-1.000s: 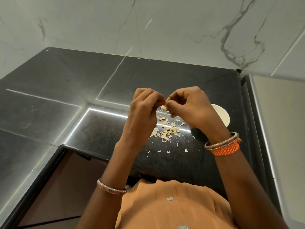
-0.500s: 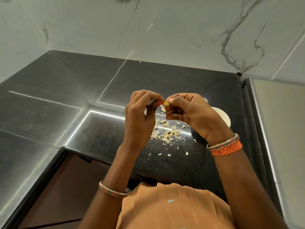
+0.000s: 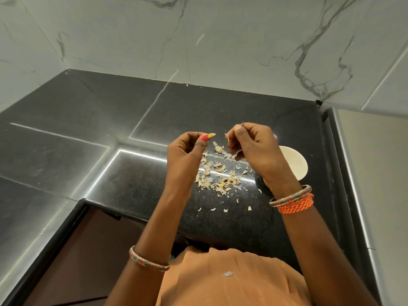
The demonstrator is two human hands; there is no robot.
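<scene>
My left hand (image 3: 185, 151) pinches a small pale yellow clove (image 3: 211, 135) between thumb and fingertip, held above the black countertop (image 3: 132, 180). My right hand (image 3: 254, 146) is a little to its right, its thumb and fingers pinching a thin scrap of papery peel (image 3: 227, 138). A small gap separates the two hands. Below them lies a scatter of dry peel bits (image 3: 218, 175) on the counter.
A white bowl (image 3: 295, 164) sits on the counter right of my right hand, partly hidden by my wrist. A marble wall (image 3: 220, 40) backs the counter. A grey appliance surface (image 3: 375, 173) borders the right. The counter edge (image 3: 106, 206) drops off near my body.
My hands were together, working on the clove. Now they have drawn apart, the left keeping the clove and the right coming away with a piece of peel.
</scene>
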